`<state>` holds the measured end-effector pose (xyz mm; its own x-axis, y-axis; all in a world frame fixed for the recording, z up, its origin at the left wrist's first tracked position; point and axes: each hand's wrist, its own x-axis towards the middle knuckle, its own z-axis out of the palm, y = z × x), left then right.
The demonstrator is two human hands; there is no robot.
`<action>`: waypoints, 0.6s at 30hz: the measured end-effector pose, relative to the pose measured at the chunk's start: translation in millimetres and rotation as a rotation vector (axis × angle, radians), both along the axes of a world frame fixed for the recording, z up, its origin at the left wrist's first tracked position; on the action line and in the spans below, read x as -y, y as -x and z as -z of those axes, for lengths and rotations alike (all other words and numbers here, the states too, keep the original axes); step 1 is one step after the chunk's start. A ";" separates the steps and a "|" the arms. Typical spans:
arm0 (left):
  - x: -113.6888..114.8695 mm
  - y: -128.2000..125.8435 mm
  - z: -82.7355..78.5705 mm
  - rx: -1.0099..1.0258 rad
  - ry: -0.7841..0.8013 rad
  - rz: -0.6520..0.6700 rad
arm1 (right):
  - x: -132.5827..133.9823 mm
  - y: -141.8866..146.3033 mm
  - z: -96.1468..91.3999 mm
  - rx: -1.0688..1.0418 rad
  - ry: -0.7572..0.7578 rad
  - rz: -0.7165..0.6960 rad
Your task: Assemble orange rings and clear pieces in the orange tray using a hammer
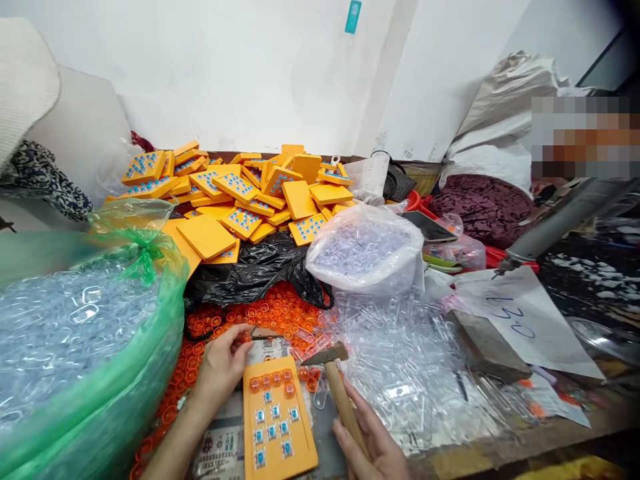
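Observation:
My left hand (pixel 223 363) is closed in a pinch on a small orange-red translucent cap (pixel 245 339), just above the top left corner of a yellow-orange board (pixel 303 457). Flat in front of me, the board carries a top row of orange caps (pixel 277 379), with one more below the row's right end. Lower down sit several square clear pieces with blue centres (pixel 272 432). Wrapped round the wooden handle of a hammer (pixel 343 400) is my right hand (pixel 373 437). The hammer's head (pixel 325 353) hangs beyond the board's upper right side.
Loose orange caps (pixel 280 310) lie behind the board. Clear loop-shaped plastic pieces (pixel 390 353) spread to the right, near a dark block (pixel 485 347). A green bag (pixel 165 333) bulges at left; a white bag (pixel 370 247) and piled yellow boards (pixel 300 200) stand behind.

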<state>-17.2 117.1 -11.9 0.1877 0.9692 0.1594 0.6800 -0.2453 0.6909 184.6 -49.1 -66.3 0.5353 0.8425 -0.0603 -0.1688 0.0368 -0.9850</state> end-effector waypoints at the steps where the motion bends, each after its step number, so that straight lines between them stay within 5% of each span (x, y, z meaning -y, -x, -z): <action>1: 8.9 4.9 0.4 0.016 0.009 0.002 | 0.5 -0.2 0.4 0.004 0.003 -0.002; 8: 63.2 41.7 20.1 0.007 -0.083 -0.008 | 2.3 -3.4 0.5 0.154 0.060 -0.041; 18: 76.1 34.7 22.1 -0.059 -0.227 -0.010 | 17.2 -14.1 -22.5 0.562 0.048 -0.227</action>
<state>-51.9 41.0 -34.0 0.1942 0.9116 0.3623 0.7209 -0.3831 0.5776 198.7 -66.2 -43.8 0.3038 0.9426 0.1383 0.3790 0.0136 -0.9253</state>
